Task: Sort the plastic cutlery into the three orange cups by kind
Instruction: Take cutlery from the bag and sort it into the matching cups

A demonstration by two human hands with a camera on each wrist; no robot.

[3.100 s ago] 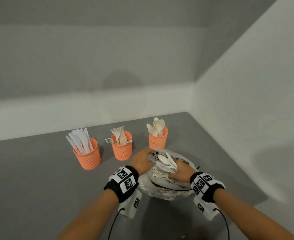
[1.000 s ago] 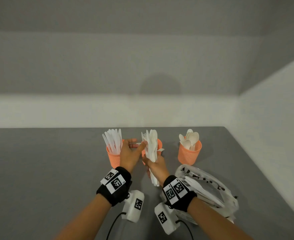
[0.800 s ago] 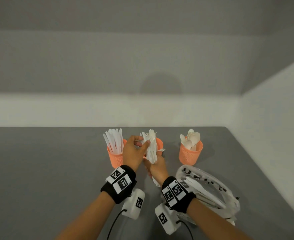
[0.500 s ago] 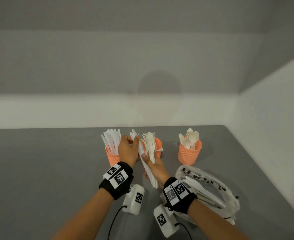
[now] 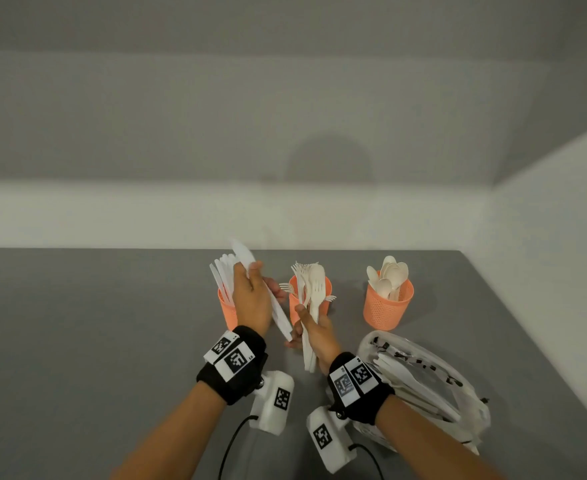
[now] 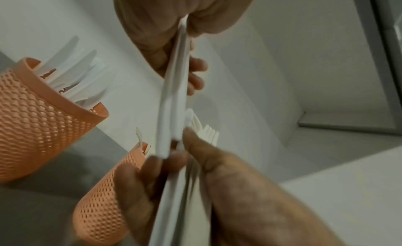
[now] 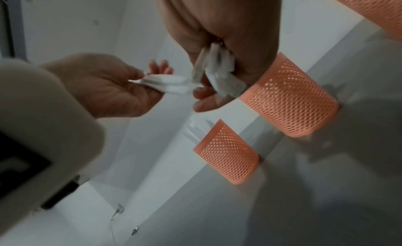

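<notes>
Three orange mesh cups stand in a row: knives in the left cup [image 5: 225,308], forks in the middle cup [image 5: 293,303], spoons in the right cup [image 5: 387,308]. My left hand [image 5: 252,299] grips a few white plastic knives [image 5: 280,315], held slanted in front of the knife cup [image 6: 43,121]. My right hand [image 5: 316,336] grips an upright bundle of mixed cutlery [image 5: 314,296] before the fork cup [image 7: 289,98]. The knives [image 6: 174,95] sit between my left thumb and fingers. Their lower ends are close to the right hand [image 6: 195,172]. The bundle [image 7: 219,74] pokes out below my right fist.
A clear plastic bag [image 5: 427,386] with more white cutlery lies on the grey table [image 5: 77,341] under my right forearm. White walls close the table off at the back and the right. The knife cup [image 7: 228,153] stands left of the fork cup.
Both hands left the bag, the right carrying a bundle to the cups. The left hand has since drawn knives out of that bundle and swung them left toward the knife cup.
</notes>
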